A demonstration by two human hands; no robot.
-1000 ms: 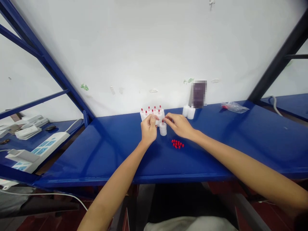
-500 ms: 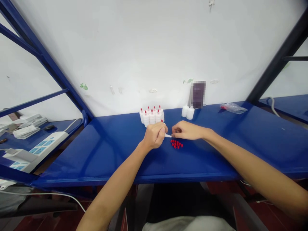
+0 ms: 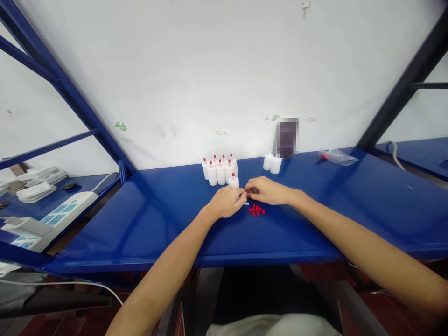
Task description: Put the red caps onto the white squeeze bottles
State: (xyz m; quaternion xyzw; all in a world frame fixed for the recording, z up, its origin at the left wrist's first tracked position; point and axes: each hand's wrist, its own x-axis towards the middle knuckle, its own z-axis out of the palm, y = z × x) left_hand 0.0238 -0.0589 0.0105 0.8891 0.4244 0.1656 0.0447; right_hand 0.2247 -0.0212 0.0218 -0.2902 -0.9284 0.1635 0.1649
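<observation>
My left hand (image 3: 228, 201) is closed, palm down, around a white tapered nozzle (image 3: 247, 203) whose tip sticks out under the fingers. Whether a bottle is attached to it, hidden in the palm, I cannot tell. The fingertips of my right hand (image 3: 268, 190) are pinched and meet those of the left; what lies between them is too small to make out. Just below is a small pile of red caps (image 3: 257, 210) on the blue table (image 3: 168, 224). Right behind my left hand a white bottle with a red cap (image 3: 234, 182) stands upright, its lower part hidden.
Several white bottles with red tips (image 3: 220, 171) stand grouped near the wall. Two white bottles (image 3: 275, 165) stand farther right, beside a pixelated dark panel (image 3: 287, 137). A clear plastic bag (image 3: 339, 157) with something red lies at the back right. A power strip (image 3: 66, 212) is at left.
My left hand has turned from a fist to palm down, and less of the nozzle shows. My right fingertips have moved left to meet it. The capped bottle behind is less hidden.
</observation>
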